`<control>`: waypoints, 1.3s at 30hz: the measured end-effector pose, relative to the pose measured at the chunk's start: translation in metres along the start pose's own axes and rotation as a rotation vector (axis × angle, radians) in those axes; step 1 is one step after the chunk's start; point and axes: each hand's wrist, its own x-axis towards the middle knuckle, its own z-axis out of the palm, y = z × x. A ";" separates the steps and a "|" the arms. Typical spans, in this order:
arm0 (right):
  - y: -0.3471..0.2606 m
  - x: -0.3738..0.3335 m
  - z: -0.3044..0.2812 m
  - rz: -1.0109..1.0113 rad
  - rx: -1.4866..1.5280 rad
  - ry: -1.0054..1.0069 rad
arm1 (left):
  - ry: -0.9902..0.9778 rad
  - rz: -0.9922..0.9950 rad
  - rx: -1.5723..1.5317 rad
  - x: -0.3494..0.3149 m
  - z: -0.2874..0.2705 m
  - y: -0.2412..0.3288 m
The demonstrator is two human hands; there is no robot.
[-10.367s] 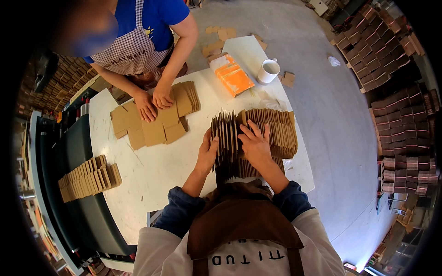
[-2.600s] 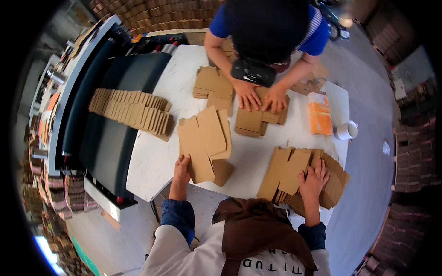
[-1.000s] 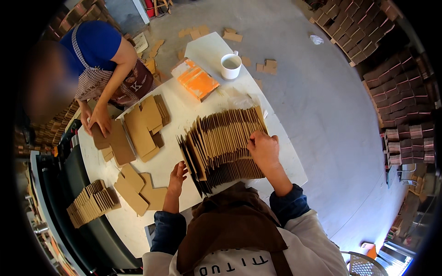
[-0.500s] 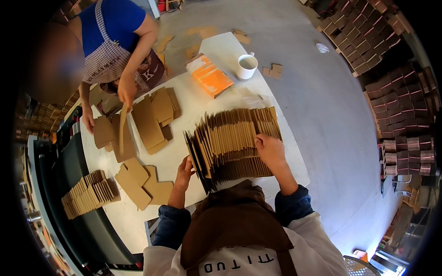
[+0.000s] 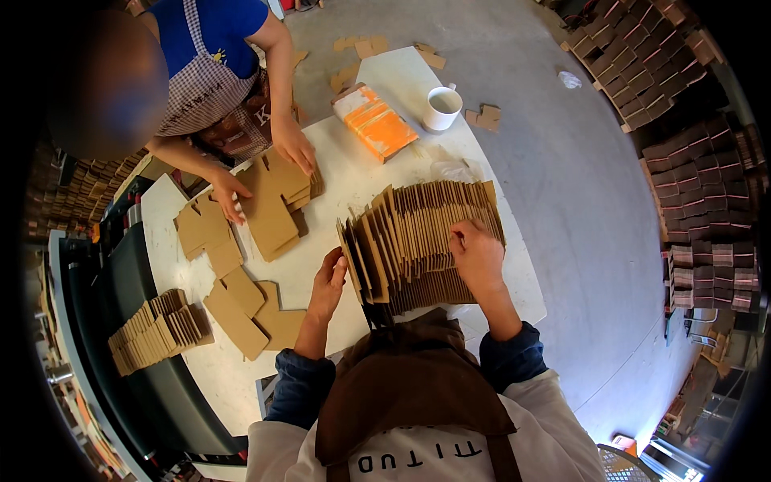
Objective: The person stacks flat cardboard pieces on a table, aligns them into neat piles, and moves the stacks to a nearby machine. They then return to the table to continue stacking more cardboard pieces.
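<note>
A long row of folded brown cardboard pieces (image 5: 418, 229) stands on edge on the white table in front of me. At its left end is my left hand (image 5: 328, 281), fingers stretched upward and partly spread against the outermost piece. My right hand (image 5: 480, 255) rests over the right part of the row, its fingers curled and pinched at the cardboard edges. The fingertips are partly hidden by the hand itself. Toward the left end the pieces lean and fan apart; on the right they are packed tightly.
Across the white table (image 5: 321, 169), a co-worker's hands (image 5: 293, 145) touch flat cardboard blanks (image 5: 265, 213). More blanks (image 5: 255, 313) lie nearer. An orange-and-white package (image 5: 376, 124) and white mug (image 5: 442, 108) stand beyond my row. Folded cardboard (image 5: 157, 331) sits on a black belt (image 5: 132, 281).
The row's left end has shifted right and its pieces have fanned apart; my left hand has followed slightly. The co-worker has put down a cardboard piece and moved both hands onto the blanks.
</note>
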 end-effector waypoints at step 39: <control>-0.037 0.005 0.024 0.044 -0.217 -0.264 | 0.140 0.053 -0.004 0.006 0.000 -0.058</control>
